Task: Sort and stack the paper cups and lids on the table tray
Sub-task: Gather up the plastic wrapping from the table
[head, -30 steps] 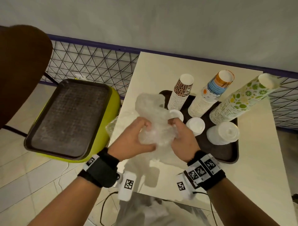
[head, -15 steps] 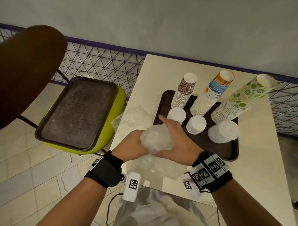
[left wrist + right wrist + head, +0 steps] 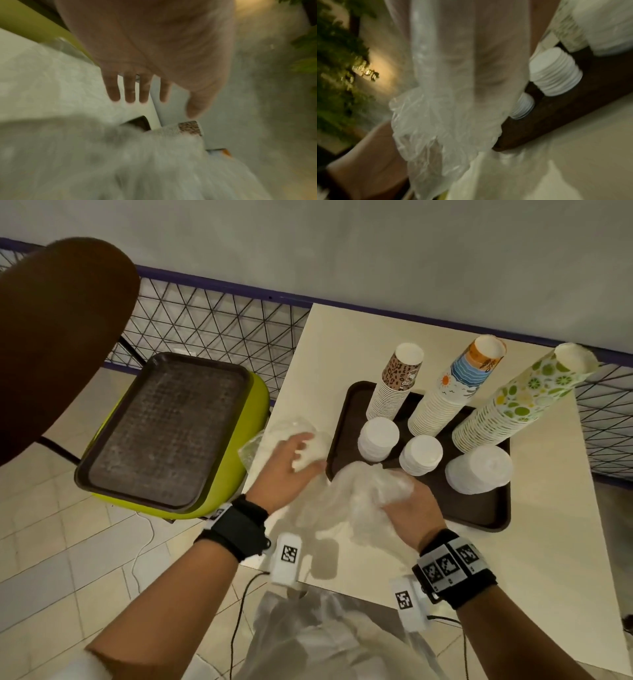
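Head view shows my hands no longer pressed together: left hand (image 3: 286, 463) spreads straight fingers (image 3: 129, 89) over the plastic wad (image 3: 311, 451), right hand (image 3: 409, 506) clenches the plastic bag (image 3: 373, 484), and beyond the fingertips cups (image 3: 390, 395) and lids (image 3: 378, 438) stand stacked on the tray (image 3: 479, 511), so I judge the sorting finished.

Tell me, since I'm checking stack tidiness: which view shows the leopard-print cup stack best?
The head view: the leopard-print cup stack stands whole on the brown tray. The left wrist view shows only a blurred sliver; the right wrist view misses it.
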Motion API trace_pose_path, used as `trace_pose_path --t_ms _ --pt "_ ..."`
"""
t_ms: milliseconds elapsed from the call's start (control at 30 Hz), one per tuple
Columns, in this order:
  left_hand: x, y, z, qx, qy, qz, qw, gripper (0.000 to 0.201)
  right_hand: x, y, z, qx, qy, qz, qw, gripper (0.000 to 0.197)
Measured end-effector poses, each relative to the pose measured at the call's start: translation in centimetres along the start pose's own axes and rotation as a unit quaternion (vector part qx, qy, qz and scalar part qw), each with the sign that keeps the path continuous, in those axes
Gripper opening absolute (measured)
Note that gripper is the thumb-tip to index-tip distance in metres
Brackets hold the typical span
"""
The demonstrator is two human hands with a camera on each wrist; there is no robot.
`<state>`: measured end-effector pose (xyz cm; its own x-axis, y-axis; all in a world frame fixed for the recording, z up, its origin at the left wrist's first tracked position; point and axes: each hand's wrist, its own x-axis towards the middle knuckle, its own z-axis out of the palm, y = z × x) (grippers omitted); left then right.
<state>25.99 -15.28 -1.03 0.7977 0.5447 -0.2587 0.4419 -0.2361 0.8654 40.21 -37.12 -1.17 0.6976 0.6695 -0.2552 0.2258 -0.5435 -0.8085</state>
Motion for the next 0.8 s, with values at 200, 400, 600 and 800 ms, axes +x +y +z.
trace_pose_path --t_ms 200,400,600,800 --pt "5.5 -6.1 -0.2 0.365 -0.119 -0.065 0.921 0.143 -2.3 1.9 -0.9 -0.123 -0.012 0.013 0.992 0.026" --pt "6.4 -7.6 1.1 0.431 -0.093 -0.024 0.897 0.069 -3.1 2.4 -1.1 -0.108 0.012 -0.024 0.994 0.020" --pt "4.1 -8.0 1.0 0.365 -0.062 -0.027 0.929 0.021 -2.5 2.9 -1.3 -0.168 0.046 -0.034 0.984 0.041" --pt "0.5 -4.2 -0.3 0.300 -0.056 -0.008 0.952 0.028 -1.1 1.1 -1.8 -0.219 -0.017 0.071 0.973 0.039"
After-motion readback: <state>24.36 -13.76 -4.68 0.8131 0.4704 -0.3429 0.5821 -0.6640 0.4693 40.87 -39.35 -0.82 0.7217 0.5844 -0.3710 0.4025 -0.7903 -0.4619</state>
